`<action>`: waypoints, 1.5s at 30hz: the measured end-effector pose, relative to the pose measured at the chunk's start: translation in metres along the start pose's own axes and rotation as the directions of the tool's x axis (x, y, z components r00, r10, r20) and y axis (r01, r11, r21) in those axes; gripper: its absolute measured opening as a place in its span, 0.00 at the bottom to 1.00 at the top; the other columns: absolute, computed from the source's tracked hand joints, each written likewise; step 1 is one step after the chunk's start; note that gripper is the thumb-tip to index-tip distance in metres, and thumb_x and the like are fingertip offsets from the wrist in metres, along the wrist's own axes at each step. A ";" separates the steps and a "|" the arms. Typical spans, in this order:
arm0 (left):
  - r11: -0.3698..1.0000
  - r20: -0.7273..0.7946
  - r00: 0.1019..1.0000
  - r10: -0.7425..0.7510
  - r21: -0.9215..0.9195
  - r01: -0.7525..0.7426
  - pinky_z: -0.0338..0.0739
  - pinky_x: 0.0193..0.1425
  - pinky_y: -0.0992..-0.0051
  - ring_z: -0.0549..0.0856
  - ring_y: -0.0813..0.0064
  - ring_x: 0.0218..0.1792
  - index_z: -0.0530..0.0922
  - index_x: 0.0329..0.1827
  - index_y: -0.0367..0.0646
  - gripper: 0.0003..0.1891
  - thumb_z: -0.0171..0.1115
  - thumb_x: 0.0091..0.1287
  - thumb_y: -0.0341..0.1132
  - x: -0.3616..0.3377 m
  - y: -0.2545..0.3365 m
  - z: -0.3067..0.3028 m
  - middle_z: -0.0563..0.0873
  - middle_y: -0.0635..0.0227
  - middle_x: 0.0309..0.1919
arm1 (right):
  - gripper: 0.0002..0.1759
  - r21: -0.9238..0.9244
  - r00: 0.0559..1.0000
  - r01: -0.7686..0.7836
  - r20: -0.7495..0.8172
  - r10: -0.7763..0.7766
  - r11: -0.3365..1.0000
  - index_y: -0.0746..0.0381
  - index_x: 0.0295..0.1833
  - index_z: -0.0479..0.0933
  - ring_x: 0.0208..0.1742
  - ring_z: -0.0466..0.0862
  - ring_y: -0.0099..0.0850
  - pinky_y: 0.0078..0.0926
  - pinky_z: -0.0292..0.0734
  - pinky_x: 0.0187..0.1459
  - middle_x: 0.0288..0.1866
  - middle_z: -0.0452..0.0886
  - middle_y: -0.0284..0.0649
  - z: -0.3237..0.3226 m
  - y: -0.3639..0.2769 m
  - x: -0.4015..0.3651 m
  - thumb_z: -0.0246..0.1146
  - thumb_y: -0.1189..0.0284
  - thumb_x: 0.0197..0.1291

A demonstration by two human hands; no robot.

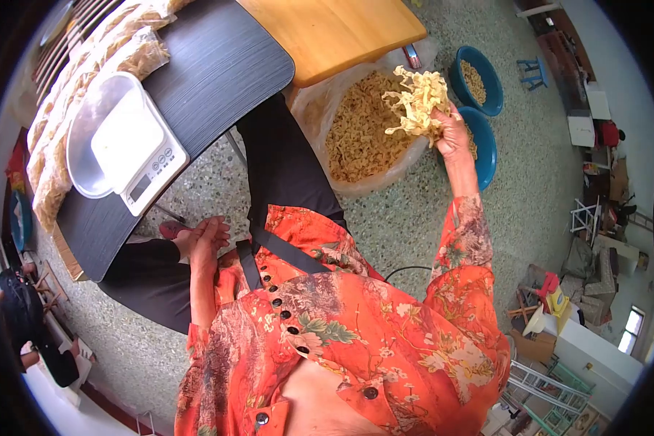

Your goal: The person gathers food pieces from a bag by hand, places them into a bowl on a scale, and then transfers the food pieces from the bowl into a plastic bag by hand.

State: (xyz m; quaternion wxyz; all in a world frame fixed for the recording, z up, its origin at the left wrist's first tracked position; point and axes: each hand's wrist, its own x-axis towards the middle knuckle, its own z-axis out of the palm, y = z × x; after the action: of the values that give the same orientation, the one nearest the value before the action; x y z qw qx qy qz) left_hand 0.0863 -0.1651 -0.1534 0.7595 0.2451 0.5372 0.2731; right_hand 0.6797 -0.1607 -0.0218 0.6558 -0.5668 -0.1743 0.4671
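Strips (pixel 420 100): a pale yellow, curled bunch is clamped between the fingers and thumb of the right hand (pixel 454 134) and is held up at the right side of the plastic bag (pixel 356 189).
Right arm (pixel 463 174): it is stretched forward, and it is partly covered by the sleeve of a red flowered shirt (pixel 370 312).
Left hand (pixel 209 234): it is held low, near the dark trousers (pixel 287 156); its fingers are loosely bent and clamped on nothing.
Plastic bag: it is set on the speckled floor (pixel 392 232), its mouth is spread wide, and it is filled with a heap (pixel 363 123) of browner strips.
Blue basins (pixel 489 145): two are placed beside the bag; pale pieces (pixel 472 81) are held in the farther one, and the nearer is partly hidden by the right hand.
Dark table (pixel 218 65): a white scale (pixel 156 167) and a clear bowl (pixel 80 171) are set together near its edge; how the bowl is supported cannot be told.
Filled packets (pixel 112 43): they are lined up along the dark table's left side.
Wooden table (pixel 334 29): it is placed beside the dark one.
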 end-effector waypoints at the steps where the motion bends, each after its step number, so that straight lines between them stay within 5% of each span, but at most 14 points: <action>1: 1.000 -0.010 1.000 -0.015 0.023 0.015 0.81 0.37 0.77 0.86 0.77 0.35 0.83 0.55 0.40 0.17 0.64 0.76 0.45 -0.001 0.000 0.001 0.88 0.68 0.39 | 0.31 -0.031 1.000 0.011 0.013 -0.011 0.999 0.66 0.68 0.74 0.56 0.87 0.36 0.37 0.83 0.57 0.60 0.85 0.43 0.008 -0.012 -0.001 0.72 0.84 0.58; 12: 0.932 0.041 0.990 0.131 0.334 -0.137 0.78 0.34 0.78 0.83 0.81 0.32 0.83 0.53 0.39 0.18 0.63 0.73 0.46 0.027 -0.054 0.007 0.88 0.70 0.36 | 0.32 -0.177 0.908 -0.011 0.409 0.084 0.984 0.65 0.74 0.68 0.63 0.84 0.37 0.37 0.82 0.63 0.66 0.81 0.45 0.117 -0.051 -0.009 0.68 0.76 0.66; 18: 0.916 0.052 0.980 0.192 0.349 -0.199 0.77 0.33 0.78 0.82 0.82 0.31 0.83 0.50 0.37 0.19 0.63 0.72 0.47 0.027 -0.051 0.009 0.86 0.71 0.34 | 0.33 -0.303 0.642 0.134 0.752 0.150 0.944 0.67 0.76 0.65 0.65 0.84 0.38 0.38 0.80 0.66 0.70 0.78 0.47 0.218 -0.072 0.022 0.64 0.67 0.70; 24: 0.925 0.328 0.932 0.157 0.283 -0.255 0.78 0.39 0.78 0.82 0.85 0.36 0.84 0.50 0.37 0.14 0.67 0.73 0.41 -0.020 -0.003 0.024 0.86 0.73 0.35 | 0.29 -0.417 0.602 0.209 0.768 0.220 0.884 0.66 0.73 0.67 0.61 0.86 0.33 0.32 0.87 0.58 0.66 0.81 0.44 0.340 -0.054 0.018 0.63 0.64 0.73; 27: 0.842 0.328 0.863 0.385 0.259 -0.473 0.79 0.42 0.80 0.83 0.86 0.37 0.85 0.47 0.36 0.06 0.67 0.72 0.28 -0.072 0.058 0.029 0.87 0.73 0.37 | 0.30 -0.314 0.463 0.126 0.857 0.225 0.941 0.66 0.73 0.68 0.57 0.88 0.32 0.30 0.88 0.56 0.63 0.83 0.43 0.377 -0.033 0.045 0.68 0.69 0.69; 29: 0.706 0.130 0.739 0.661 0.225 -0.672 0.78 0.41 0.81 0.83 0.85 0.35 0.85 0.44 0.34 0.04 0.65 0.72 0.26 -0.093 0.091 0.025 0.85 0.72 0.35 | 0.13 -0.334 0.477 0.003 0.829 0.292 0.943 0.61 0.57 0.80 0.21 0.81 0.24 0.22 0.79 0.21 0.34 0.87 0.37 0.413 -0.023 0.020 0.68 0.74 0.69; 32: 0.276 0.002 0.282 0.960 0.190 -0.942 0.75 0.49 0.77 0.81 0.78 0.39 0.83 0.49 0.33 0.18 0.57 0.80 0.43 -0.087 0.142 0.001 0.84 0.67 0.38 | 0.11 -0.377 0.387 -0.040 0.848 0.363 0.925 0.63 0.54 0.80 0.19 0.80 0.24 0.22 0.77 0.20 0.34 0.86 0.38 0.436 0.000 0.025 0.68 0.73 0.69; 34: 0.223 -0.082 0.210 0.974 0.211 -0.952 0.75 0.55 0.72 0.82 0.75 0.46 0.82 0.56 0.34 0.26 0.50 0.82 0.52 -0.074 0.180 0.000 0.86 0.63 0.46 | 0.12 -0.407 0.360 -0.125 0.831 0.423 0.905 0.65 0.56 0.80 0.23 0.83 0.25 0.22 0.80 0.22 0.37 0.87 0.39 0.441 0.010 0.028 0.67 0.79 0.68; 35: 0.158 -0.095 0.134 0.986 0.318 -0.935 0.76 0.61 0.68 0.85 0.69 0.53 0.84 0.57 0.34 0.34 0.45 0.81 0.61 -0.065 0.200 -0.002 0.88 0.57 0.50 | 0.14 -0.342 0.451 0.046 0.846 0.286 0.939 0.66 0.57 0.80 0.26 0.85 0.25 0.23 0.81 0.23 0.39 0.87 0.39 0.445 0.010 -0.002 0.67 0.81 0.66; 36: 0.146 -0.100 0.120 0.988 0.321 -0.936 0.76 0.61 0.68 0.85 0.69 0.53 0.84 0.57 0.34 0.34 0.45 0.81 0.61 -0.059 0.219 -0.005 0.88 0.57 0.50 | 0.16 -0.279 0.510 0.223 0.850 0.132 0.934 0.66 0.58 0.80 0.29 0.86 0.25 0.24 0.83 0.25 0.41 0.88 0.40 0.449 0.009 -0.021 0.66 0.84 0.65; 38: 0.284 0.031 0.308 0.951 0.313 -0.907 0.58 0.80 0.61 0.67 0.62 0.78 0.65 0.79 0.36 0.44 0.39 0.78 0.68 -0.050 0.253 -0.017 0.72 0.52 0.76 | 0.20 -0.259 0.485 0.197 0.864 0.136 0.946 0.67 0.61 0.79 0.34 0.89 0.27 0.25 0.86 0.28 0.45 0.88 0.41 0.456 0.010 -0.029 0.67 0.86 0.63; 42: 0.225 0.101 0.263 0.960 0.282 -0.932 0.61 0.79 0.60 0.68 0.60 0.77 0.66 0.78 0.34 0.45 0.39 0.78 0.70 -0.009 0.302 -0.002 0.71 0.50 0.76 | 0.24 -0.313 0.532 0.286 0.838 0.122 0.906 0.67 0.65 0.77 0.39 0.91 0.29 0.27 0.90 0.33 0.48 0.89 0.44 0.459 0.028 -0.002 0.68 0.84 0.62; 44: 0.246 0.165 0.312 0.936 0.330 -0.911 0.61 0.79 0.58 0.67 0.56 0.78 0.65 0.79 0.33 0.51 0.36 0.74 0.75 0.001 0.316 0.006 0.70 0.48 0.76 | 0.33 -0.296 0.486 0.465 0.873 0.039 0.834 0.66 0.71 0.69 0.52 0.90 0.31 0.29 0.89 0.56 0.59 0.85 0.43 0.459 0.040 0.022 0.73 0.76 0.63; 45: 0.283 0.165 0.355 0.920 0.346 -0.895 0.60 0.80 0.57 0.66 0.55 0.78 0.63 0.79 0.33 0.54 0.35 0.72 0.77 0.004 0.320 0.011 0.68 0.47 0.77 | 0.33 -0.260 0.554 0.399 0.832 -0.006 0.879 0.67 0.67 0.75 0.49 0.90 0.29 0.28 0.89 0.53 0.55 0.87 0.42 0.459 0.048 0.024 0.77 0.81 0.55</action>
State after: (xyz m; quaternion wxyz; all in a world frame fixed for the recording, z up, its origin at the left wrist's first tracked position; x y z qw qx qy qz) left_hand 0.0493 0.0707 0.0602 0.3881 0.6378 0.3686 0.5537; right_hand 0.3239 0.1214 0.0631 0.4143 -0.3916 -0.6163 0.5433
